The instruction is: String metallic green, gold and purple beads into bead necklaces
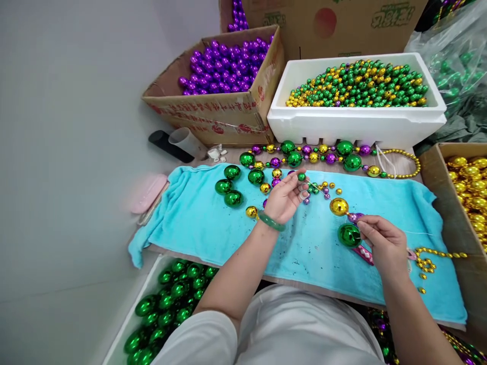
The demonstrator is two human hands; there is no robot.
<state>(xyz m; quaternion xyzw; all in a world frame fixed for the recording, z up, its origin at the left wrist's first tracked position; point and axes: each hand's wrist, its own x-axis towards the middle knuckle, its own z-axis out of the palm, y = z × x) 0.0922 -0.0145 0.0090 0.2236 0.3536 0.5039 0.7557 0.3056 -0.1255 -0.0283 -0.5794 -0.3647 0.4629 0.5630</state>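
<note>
Between the fingertips of my left hand [287, 196] is a small green bead [302, 177]. A thin string [317, 186] runs from it to a large gold bead [339, 207]. My right hand [383, 243] is closed by a purple bead [354, 217], pinching the strand there; its fingers partly hide the bead. A large green bead [349, 235] hangs or lies just below. Small loose beads, gold, green and purple, lie beyond my left hand on the blue towel [304, 248]. Larger green beads [233, 198] rest to its left.
A finished-looking bead necklace [294, 159] lies along the towel's far edge. Behind it stand a cardboard box [213, 114] of purple beads and a white foam box [353, 124] of mixed beads. A box of gold beads [470, 182] is at right, green beads [167, 299] below left.
</note>
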